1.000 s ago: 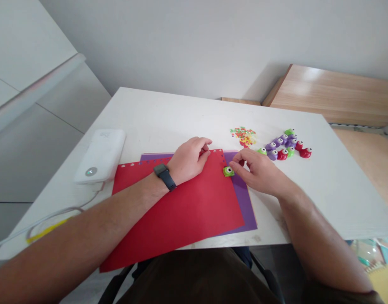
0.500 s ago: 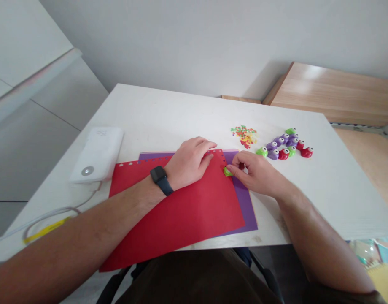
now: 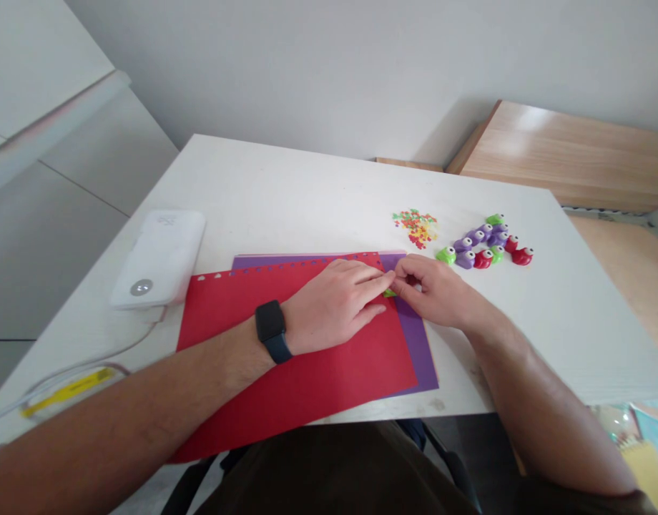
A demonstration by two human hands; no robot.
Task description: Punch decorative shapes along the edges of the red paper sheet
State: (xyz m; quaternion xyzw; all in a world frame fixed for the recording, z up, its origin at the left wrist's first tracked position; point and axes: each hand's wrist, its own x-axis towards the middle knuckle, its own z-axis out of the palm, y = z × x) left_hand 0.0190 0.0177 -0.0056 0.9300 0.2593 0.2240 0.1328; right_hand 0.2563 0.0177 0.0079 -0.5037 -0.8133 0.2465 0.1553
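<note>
A red sheet of paper (image 3: pixel 318 365) lies over a purple sheet (image 3: pixel 423 365), with a row of small punched holes along its far edge. My right hand (image 3: pixel 430 290) pinches a green craft punch (image 3: pixel 389 293) at the red sheet's right edge; the fingers hide most of it. My left hand (image 3: pixel 340 304), with a dark watch (image 3: pixel 272 329) on its wrist, lies over the red sheet. Its fingers are stretched out, and the fingertips reach the punch and the right fingers.
Behind the sheets is a small pile of colored paper cutouts (image 3: pixel 419 227). Several green, purple and red craft punches (image 3: pixel 482 239) stand to its right. At the left lies a white power bank (image 3: pixel 160 257) with a cable and a yellow tag (image 3: pixel 69 392).
My left hand has moved right and nearer to me, from the paper's far edge to the green craft punch. My right hand has stayed about in place.
</note>
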